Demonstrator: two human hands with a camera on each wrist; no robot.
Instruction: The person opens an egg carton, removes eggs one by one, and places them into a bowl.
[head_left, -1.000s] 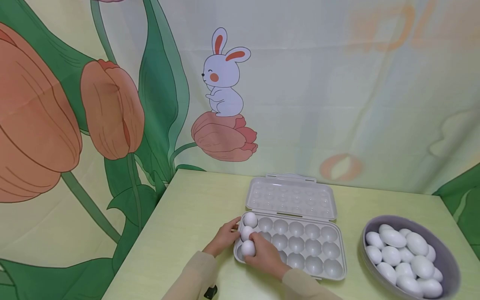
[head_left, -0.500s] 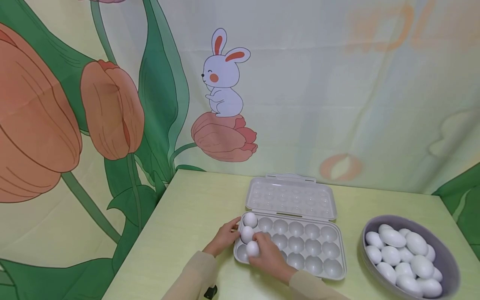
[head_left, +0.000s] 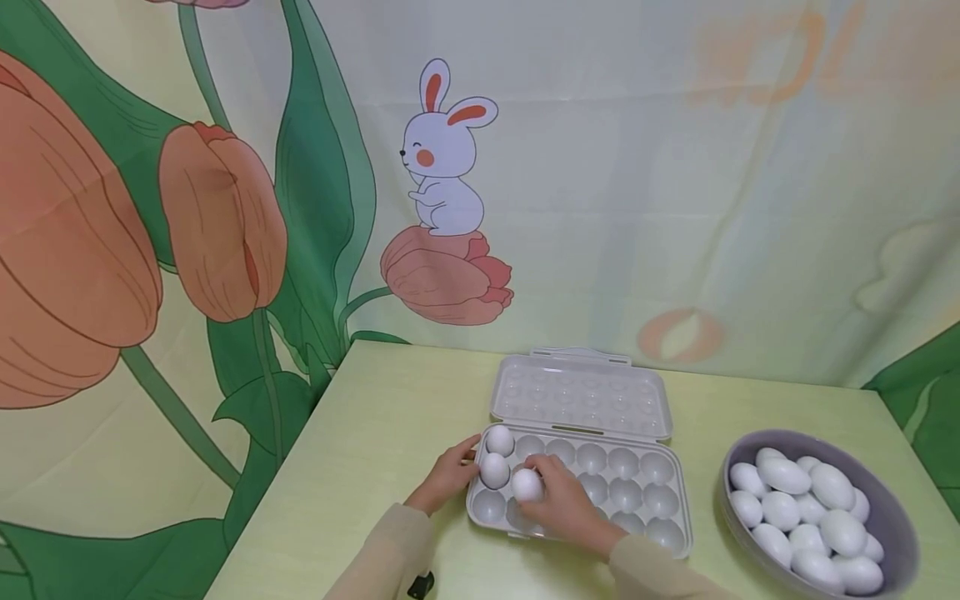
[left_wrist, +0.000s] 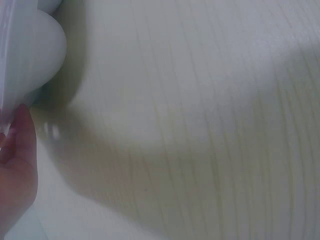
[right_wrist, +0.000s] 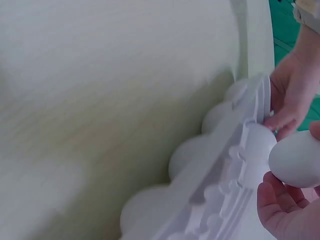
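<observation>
A grey plastic egg box [head_left: 609,475] lies with its lid [head_left: 585,396] folded back on the table. One white egg [head_left: 500,441] sits in the back cell of its leftmost column, and another egg [head_left: 494,471] sits in the middle cell. The front cell of that column is bare. My right hand [head_left: 562,500] pinches a third egg [head_left: 527,485] over the second column; in the right wrist view this egg [right_wrist: 296,159] is held by the fingertips and thumb. At the box's left edge, my left hand [head_left: 450,477] grips the rim; its fingers [left_wrist: 25,130] show against the box side.
A grey-purple bowl [head_left: 896,517] piled with several white eggs stands to the right of the box. A small black object [head_left: 422,585] is by the left sleeve. Behind the pale yellow table [head_left: 405,392] hangs a printed cloth [head_left: 600,208] with tulips and a rabbit.
My right hand has carried its egg rightward, from over the front-left cell to over the second column. The left hand stays at the box edge.
</observation>
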